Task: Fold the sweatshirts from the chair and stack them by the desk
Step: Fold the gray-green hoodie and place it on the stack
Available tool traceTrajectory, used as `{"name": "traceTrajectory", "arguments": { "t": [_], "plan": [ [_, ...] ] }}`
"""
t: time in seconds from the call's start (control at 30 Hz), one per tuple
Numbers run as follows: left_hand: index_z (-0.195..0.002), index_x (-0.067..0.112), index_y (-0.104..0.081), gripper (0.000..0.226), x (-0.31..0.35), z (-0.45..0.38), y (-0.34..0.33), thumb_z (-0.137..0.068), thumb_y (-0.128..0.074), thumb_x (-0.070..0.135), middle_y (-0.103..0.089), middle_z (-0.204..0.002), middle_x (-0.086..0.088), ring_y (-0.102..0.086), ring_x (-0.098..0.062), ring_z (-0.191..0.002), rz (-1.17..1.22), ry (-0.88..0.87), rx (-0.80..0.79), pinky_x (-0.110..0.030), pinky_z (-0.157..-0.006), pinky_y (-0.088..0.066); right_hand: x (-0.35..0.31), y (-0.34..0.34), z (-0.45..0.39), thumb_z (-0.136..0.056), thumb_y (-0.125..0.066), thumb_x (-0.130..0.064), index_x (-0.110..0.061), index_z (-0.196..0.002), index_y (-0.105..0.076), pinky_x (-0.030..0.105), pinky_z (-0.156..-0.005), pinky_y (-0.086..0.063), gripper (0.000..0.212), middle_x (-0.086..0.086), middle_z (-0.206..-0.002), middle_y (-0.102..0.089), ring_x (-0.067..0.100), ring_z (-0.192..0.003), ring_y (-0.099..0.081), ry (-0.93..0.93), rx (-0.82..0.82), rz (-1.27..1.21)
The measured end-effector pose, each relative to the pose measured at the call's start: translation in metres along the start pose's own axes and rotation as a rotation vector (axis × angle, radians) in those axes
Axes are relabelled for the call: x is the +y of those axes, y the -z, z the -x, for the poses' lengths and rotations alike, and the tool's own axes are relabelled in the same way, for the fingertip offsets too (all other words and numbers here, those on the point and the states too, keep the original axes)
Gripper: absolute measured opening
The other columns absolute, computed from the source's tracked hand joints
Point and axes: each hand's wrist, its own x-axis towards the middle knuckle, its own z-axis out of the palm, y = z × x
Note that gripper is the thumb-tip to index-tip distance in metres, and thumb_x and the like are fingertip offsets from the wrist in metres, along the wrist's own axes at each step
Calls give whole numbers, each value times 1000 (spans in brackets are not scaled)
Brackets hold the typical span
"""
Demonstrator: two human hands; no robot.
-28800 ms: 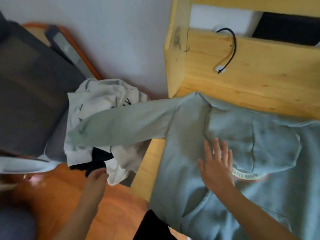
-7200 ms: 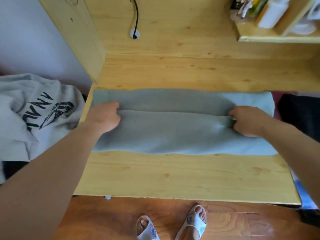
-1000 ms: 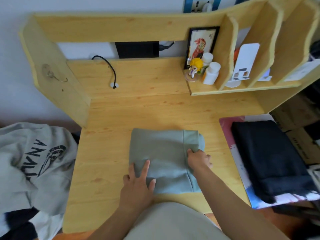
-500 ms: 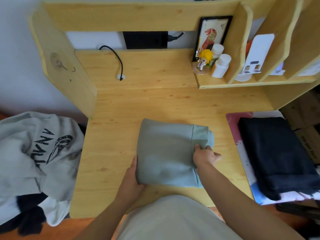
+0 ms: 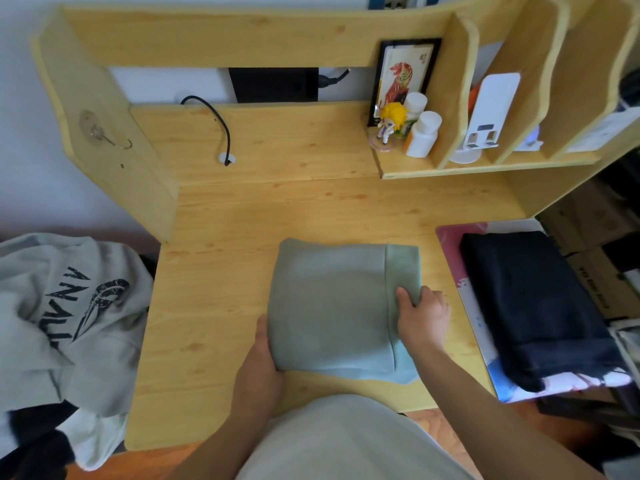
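A pale green sweatshirt (image 5: 332, 306), folded into a compact rectangle, lies on the wooden desk (image 5: 214, 306) near its front edge. My left hand (image 5: 258, 372) grips its near left corner, fingers tucked under the fabric. My right hand (image 5: 420, 318) holds its right edge, thumb on top by the ribbed hem. A folded dark navy sweatshirt (image 5: 533, 306) lies to the right on a colourful mat (image 5: 450, 251). Unfolded garments, a light grey sweatshirt with black lettering (image 5: 65, 313) on top, are heaped at the left.
The desk's raised back shelf carries a framed picture (image 5: 403, 74), a small figurine (image 5: 389, 126), white bottles (image 5: 422, 133) and a white stand (image 5: 485, 116). A black cable (image 5: 214, 119) runs into a hole in the back panel. Cardboard boxes (image 5: 595, 216) stand at the far right.
My left hand has slid off the top of the green sweatshirt to its near left corner. My right hand stays on the right edge. The bundle has not shifted.
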Motion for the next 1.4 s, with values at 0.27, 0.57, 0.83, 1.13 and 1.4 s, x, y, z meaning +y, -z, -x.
{"name": "traceTrajectory", "arguments": {
  "t": [0.27, 0.57, 0.83, 1.13, 1.4],
  "plan": [
    [-154, 36, 29, 99, 1, -3, -5, -93, -44, 11, -58, -108, -8, -66, -34, -92, -317, -144, -41, -45, -75, -51, -13, 4, 5, -99, -55, -35, -6, -106, -61, 38, -91, -37, 31, 7, -118, -54, 30, -107, -47, 33, 60, 28],
    [-142, 52, 40, 105, 2, -3, -13, -96, -46, 13, -59, -108, -10, -68, -37, -91, -273, -139, -40, -50, -76, -53, 30, -13, 6, -105, -35, -40, -6, -130, -52, 43, -100, -43, 46, 19, -127, -55, 39, -116, -52, -553, -127, 23],
    [-160, 37, 11, 95, 5, -15, 2, -92, -49, 10, -58, -126, -15, -64, -41, -103, -256, -115, -37, -48, -79, -53, 33, -33, -10, -106, -37, -29, -3, -125, -49, 45, -93, -47, 35, 24, -125, -56, 41, -115, -55, -468, -153, -77],
    [-153, 22, -44, 62, 70, -40, 10, -91, -46, 28, -34, -157, -21, -28, -43, -147, -418, -385, 231, -58, -118, -29, 37, -55, 25, -101, -56, -14, -5, -111, -59, 43, -86, -58, 13, 10, -110, -70, 27, -102, -69, -533, -539, -622],
    [-158, 37, -33, 64, 64, -31, -75, -99, -46, 56, -13, -168, -22, -5, -47, -155, -562, -388, 213, -65, -122, -11, -5, -13, 7, -97, -55, -14, -13, -124, -54, 29, -106, -36, 28, 5, -130, -47, 23, -121, -45, 586, -79, 16]
  ]
}}
